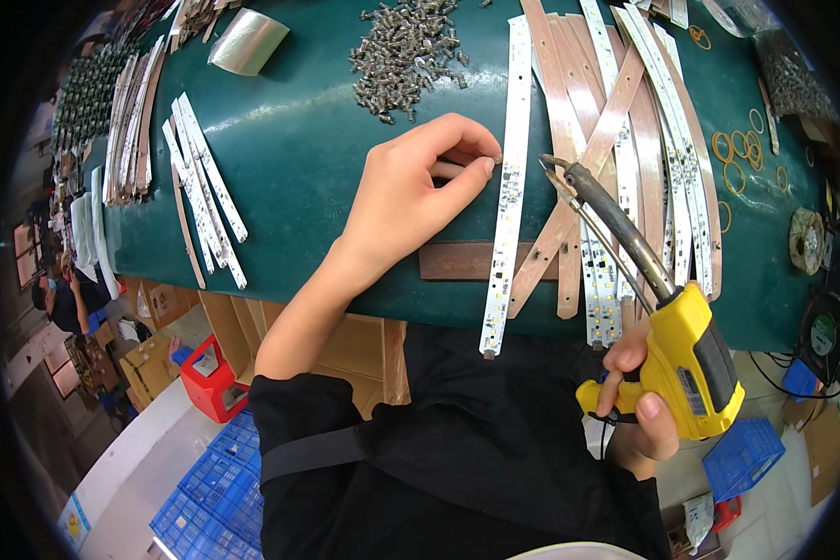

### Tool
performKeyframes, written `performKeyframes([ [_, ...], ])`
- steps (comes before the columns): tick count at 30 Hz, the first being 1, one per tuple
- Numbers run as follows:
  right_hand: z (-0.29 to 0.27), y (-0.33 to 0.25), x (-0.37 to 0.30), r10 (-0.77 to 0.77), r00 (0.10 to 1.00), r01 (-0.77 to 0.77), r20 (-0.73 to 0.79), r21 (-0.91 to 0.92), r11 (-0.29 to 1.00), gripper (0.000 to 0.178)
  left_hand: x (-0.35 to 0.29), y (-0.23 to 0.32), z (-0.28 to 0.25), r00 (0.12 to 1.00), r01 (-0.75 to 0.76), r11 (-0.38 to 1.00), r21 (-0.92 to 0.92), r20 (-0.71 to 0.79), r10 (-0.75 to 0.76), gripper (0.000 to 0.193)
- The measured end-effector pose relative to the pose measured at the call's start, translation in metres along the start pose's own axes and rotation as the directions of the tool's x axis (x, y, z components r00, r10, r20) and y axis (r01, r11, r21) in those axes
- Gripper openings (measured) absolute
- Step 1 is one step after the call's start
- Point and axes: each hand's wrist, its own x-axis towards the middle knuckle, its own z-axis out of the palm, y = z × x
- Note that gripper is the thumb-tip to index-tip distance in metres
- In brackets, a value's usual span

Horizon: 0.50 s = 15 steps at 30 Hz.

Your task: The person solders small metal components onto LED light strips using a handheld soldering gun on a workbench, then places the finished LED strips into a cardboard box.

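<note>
A long white LED circuit strip (508,201) lies lengthwise before me, its lower end reaching past the table edge. Beneath it is a dark reddish-brown block (453,261). My left hand (420,182) is at the strip's left edge, thumb and forefinger pinched together; what they hold is too small to make out. My right hand (639,401) grips a yellow soldering gun (686,359) by its handle. The gun's metal tip and thin feed tube point up and left, just right of the strip and apart from it.
Loose small metal parts (406,56) are heaped at the back middle. More strips, white and copper-coloured (625,131), overlap on the right; another bundle (201,182) lies left. A tape roll (249,42) stands behind. Rubber bands (737,149) and a black fan (826,331) are far right.
</note>
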Motion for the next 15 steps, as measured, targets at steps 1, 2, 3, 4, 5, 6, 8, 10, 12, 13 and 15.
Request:
performKeyframes([
  [1, 0.005, 0.001, 0.002, 0.0, 1.0, 0.0, -0.004, 0.001, 1.0, 0.084, 0.0, 0.001, 0.001, 1.0, 0.0, 1.0, -0.001, 0.004, 0.0, 0.013],
  [2, 0.013, 0.003, 0.004, -0.063, 0.996, 0.061, -0.069, -0.023, 0.998, 0.07, 0.001, 0.003, 0.001, 0.999, -0.048, 0.997, 0.062, -0.015, 0.049, 0.012],
  [3, 0.018, 0.006, 0.006, -0.125, 0.983, 0.12, -0.132, -0.052, 0.991, 0.06, 0.001, 0.002, 0.002, 0.995, -0.094, 0.988, 0.126, -0.032, 0.099, 0.011],
  [4, 0.017, 0.008, 0.007, -0.124, 0.983, 0.118, -0.135, -0.053, 0.992, 0.06, 0.001, 0.0, 0.002, 0.995, -0.094, 0.988, 0.124, -0.03, 0.098, 0.011],
  [5, 0.017, 0.01, 0.008, -0.117, 0.986, 0.112, -0.119, -0.05, 0.992, 0.06, 0.001, -0.002, 0.003, 0.993, -0.111, 0.983, 0.147, -0.031, 0.117, 0.011],
  [6, 0.017, 0.01, 0.009, -0.11, 0.989, 0.106, -0.1, -0.046, 0.993, 0.06, 0.002, -0.002, 0.003, 0.99, -0.127, 0.977, 0.171, -0.034, 0.135, 0.011],
  [8, 0.016, 0.008, 0.01, -0.105, 0.991, 0.1, -0.086, -0.056, 0.993, 0.061, 0.003, -0.002, 0.003, 0.987, -0.147, 0.971, 0.189, -0.035, 0.156, 0.011],
  [10, 0.016, 0.008, 0.01, -0.099, 0.992, 0.094, -0.074, -0.063, 0.994, 0.062, 0.003, -0.003, 0.004, 0.984, -0.166, 0.964, 0.209, -0.034, 0.177, 0.011],
  [12, 0.013, 0.009, 0.011, -0.078, 0.996, 0.074, -0.044, -0.082, 0.994, 0.065, 0.004, -0.006, 0.008, 0.956, -0.255, 0.939, 0.232, -0.086, 0.281, 0.012],
  [13, 0.014, 0.009, 0.01, -0.077, 0.996, 0.073, -0.045, -0.081, 0.994, 0.065, 0.003, -0.006, 0.008, 0.956, -0.255, 0.939, 0.232, -0.085, 0.281, 0.012],
  [15, 0.015, 0.007, 0.009, -0.044, 0.996, 0.039, -0.078, -0.071, 0.997, 0.065, 0.002, -0.006, 0.009, 0.966, -0.238, 0.941, 0.24, -0.04, 0.254, 0.014],
])
